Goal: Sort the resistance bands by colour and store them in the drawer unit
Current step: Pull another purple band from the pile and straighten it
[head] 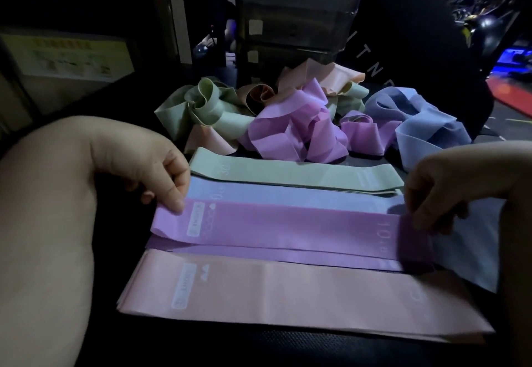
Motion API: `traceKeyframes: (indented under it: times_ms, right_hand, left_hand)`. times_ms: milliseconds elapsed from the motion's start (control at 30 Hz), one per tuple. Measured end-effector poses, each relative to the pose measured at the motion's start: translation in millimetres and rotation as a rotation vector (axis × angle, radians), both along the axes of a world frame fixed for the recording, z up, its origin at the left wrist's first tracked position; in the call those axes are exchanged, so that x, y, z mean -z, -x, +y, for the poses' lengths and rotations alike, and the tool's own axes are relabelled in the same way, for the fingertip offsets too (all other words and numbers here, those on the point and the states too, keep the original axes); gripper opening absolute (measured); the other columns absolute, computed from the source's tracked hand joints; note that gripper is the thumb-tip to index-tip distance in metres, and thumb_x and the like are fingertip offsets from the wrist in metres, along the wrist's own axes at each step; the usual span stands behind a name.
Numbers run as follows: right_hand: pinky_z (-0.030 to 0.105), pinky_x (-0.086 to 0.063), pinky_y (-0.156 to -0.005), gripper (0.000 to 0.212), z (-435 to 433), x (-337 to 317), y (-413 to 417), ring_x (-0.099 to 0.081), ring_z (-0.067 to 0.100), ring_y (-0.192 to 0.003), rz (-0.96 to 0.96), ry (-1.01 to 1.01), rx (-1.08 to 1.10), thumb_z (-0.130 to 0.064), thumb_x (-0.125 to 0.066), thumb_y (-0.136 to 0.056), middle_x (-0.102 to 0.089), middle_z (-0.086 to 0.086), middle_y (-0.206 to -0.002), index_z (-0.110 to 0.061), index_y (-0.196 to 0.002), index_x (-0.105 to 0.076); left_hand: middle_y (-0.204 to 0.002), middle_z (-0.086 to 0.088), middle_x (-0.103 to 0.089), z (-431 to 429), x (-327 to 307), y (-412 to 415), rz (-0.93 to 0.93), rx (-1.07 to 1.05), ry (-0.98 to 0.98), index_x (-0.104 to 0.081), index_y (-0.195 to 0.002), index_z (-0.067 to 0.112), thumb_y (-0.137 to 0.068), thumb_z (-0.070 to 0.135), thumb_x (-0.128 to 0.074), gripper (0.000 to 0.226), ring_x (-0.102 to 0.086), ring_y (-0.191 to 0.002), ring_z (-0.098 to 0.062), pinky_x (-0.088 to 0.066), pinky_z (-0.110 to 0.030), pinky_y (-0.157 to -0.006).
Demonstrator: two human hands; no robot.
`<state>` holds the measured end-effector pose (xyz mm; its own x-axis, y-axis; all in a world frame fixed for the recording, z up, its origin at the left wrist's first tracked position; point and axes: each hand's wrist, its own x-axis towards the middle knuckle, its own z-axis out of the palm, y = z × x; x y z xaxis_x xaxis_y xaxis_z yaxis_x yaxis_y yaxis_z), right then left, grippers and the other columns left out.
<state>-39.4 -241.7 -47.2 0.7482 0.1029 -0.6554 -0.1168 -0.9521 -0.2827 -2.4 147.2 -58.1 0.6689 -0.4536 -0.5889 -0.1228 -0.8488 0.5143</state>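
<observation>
Left hand [161, 171] pinches left end of purple band [276, 225], right hand [443, 194] pinches its right end; band stretched flat over purple stack, between blue stack [288, 194] and pink stack [288, 292]; green stack [288, 172] beyond; tangled bands [293, 116] behind, before drawer unit [293, 21]

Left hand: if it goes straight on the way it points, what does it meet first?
The purple band: the left hand points fingertips-down at its left end and already touches it. Beneath that, probably the purple stack; depth unclear.
</observation>
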Motion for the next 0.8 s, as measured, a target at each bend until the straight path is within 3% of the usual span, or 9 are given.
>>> traceKeyframes:
  times_ms: [167,300,500,567,700,800]
  right_hand:
    - [0.017,-0.038,-0.050,0.014,5,1,1,-0.064,0.006,-0.055,0.009,-0.004,-0.037,-0.014,-0.077,-0.078,-0.070,0.000,-0.065,-0.019,-0.070,-0.067]
    - [0.019,-0.038,-0.051,0.014,1,-1,3,-0.062,0.006,-0.054,-0.021,0.000,-0.052,-0.014,-0.077,-0.077,-0.070,0.001,-0.064,-0.018,-0.068,-0.067]
    - [0.018,-0.037,-0.049,0.019,6,5,1,-0.058,0.014,-0.058,-0.001,0.102,-0.018,-0.019,-0.081,-0.073,-0.069,0.003,-0.063,-0.016,-0.069,-0.063]
    - [0.019,-0.034,-0.049,0.019,7,7,-1,-0.052,0.018,-0.061,0.019,0.135,-0.015,-0.022,-0.081,-0.072,-0.067,0.005,-0.063,-0.013,-0.073,-0.065]
    - [0.019,-0.029,-0.042,0.026,5,10,-5,-0.042,0.010,-0.043,0.059,0.168,-0.029,-0.026,-0.083,-0.069,-0.060,0.002,-0.052,-0.011,-0.069,-0.062]
    - [0.019,-0.032,-0.038,0.045,2,10,-8,-0.044,0.010,-0.038,0.054,0.145,-0.022,-0.042,-0.091,-0.037,-0.062,0.007,-0.052,-0.016,-0.059,-0.061]
  left_hand:
    - [-0.048,-0.003,-0.056,3,5,-3,-0.021,-0.017,0.034,-0.065,-0.054,0.023,-0.013,0.064,-0.088,0.063,-0.049,-0.041,-0.008,-0.030,-0.017,-0.038]
    - [-0.042,-0.008,-0.048,6,2,-3,-0.058,-0.053,0.086,-0.056,-0.061,0.010,-0.017,0.053,-0.094,0.073,-0.044,-0.036,-0.012,-0.030,-0.018,-0.035]
    - [-0.045,-0.008,-0.055,-4,9,-4,-0.134,-0.068,-0.074,-0.043,-0.069,0.009,-0.003,0.059,-0.089,0.094,-0.051,-0.038,-0.013,-0.031,-0.020,-0.036]
    - [-0.046,-0.006,-0.057,-10,7,-2,-0.147,-0.063,-0.131,-0.043,-0.069,0.010,-0.012,0.054,-0.091,0.087,-0.052,-0.039,-0.012,-0.032,-0.020,-0.036]
    - [-0.047,-0.002,-0.058,-15,7,1,-0.173,-0.087,-0.194,-0.040,-0.066,0.013,-0.048,0.029,-0.090,0.056,-0.050,-0.042,-0.011,-0.031,-0.021,-0.040]
    - [-0.051,-0.002,-0.062,-14,8,1,-0.190,-0.115,-0.214,-0.040,-0.067,0.015,-0.058,0.023,-0.090,0.052,-0.049,-0.047,-0.014,-0.031,-0.022,-0.043]
